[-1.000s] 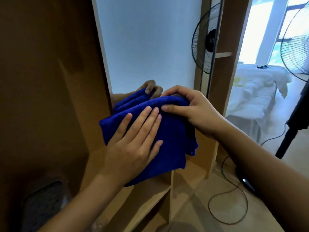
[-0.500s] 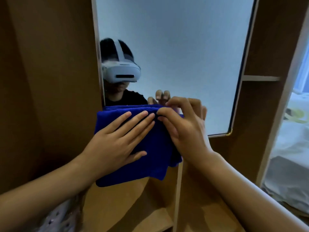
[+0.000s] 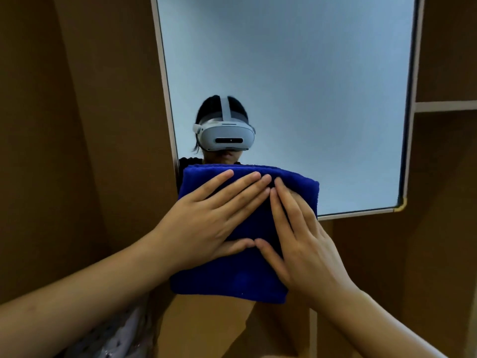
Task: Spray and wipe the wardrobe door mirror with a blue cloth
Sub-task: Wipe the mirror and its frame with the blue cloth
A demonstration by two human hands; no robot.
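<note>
A folded blue cloth [image 3: 232, 277] lies flat against the lower left part of the wardrobe door mirror [image 3: 309, 86]. My left hand [image 3: 206, 223] presses on its left half with straight, spread fingers. My right hand [image 3: 302, 239] presses on its right half, fingers straight and close together. The fingertips and thumbs of both hands touch. The cloth's lower part hangs below the mirror's bottom edge. No spray bottle is in view.
Brown wardrobe panels [image 3: 90, 125] flank the mirror on both sides. A shelf edge [image 3: 444, 105] juts out at the right. The mirror reflects a person wearing a white headset [image 3: 224, 135]. Patterned fabric [image 3: 116, 337] shows at the bottom left.
My right hand has flattened from curled, pinching fingers to straight fingers on the cloth. The view has tilted up and left, so more of the mirror shows and the fan and bed are gone.
</note>
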